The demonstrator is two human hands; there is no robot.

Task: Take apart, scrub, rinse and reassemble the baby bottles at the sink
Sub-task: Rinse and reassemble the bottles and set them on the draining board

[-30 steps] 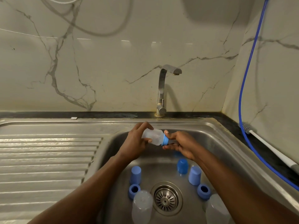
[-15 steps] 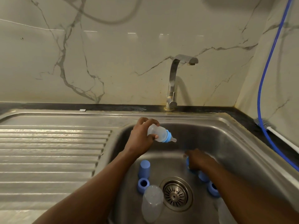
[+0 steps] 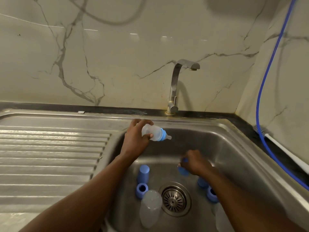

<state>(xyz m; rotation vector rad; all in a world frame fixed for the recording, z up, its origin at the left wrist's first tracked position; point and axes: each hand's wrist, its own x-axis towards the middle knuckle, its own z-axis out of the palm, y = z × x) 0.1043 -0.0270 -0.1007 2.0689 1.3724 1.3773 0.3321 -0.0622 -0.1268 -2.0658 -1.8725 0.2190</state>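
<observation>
The left hand (image 3: 133,141) has its grip closed round the bottle (image 3: 154,133), held sideways above the sink (image 3: 234,148), teat pointing right. Below and right of that grip, the right hand (image 3: 195,163) appears to pinch a blue cap (image 3: 183,171). Wet plastic could slip from either grip. A crooked push could squash the teat or drop the cap.

The right hand (image 3: 195,162) left the bottle (image 3: 154,133) and grips a blue cap (image 3: 183,171).

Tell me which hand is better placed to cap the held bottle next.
Probably the right hand: it grips a blue cap, while the left hand holds the bottle, nipple towards it.
</observation>
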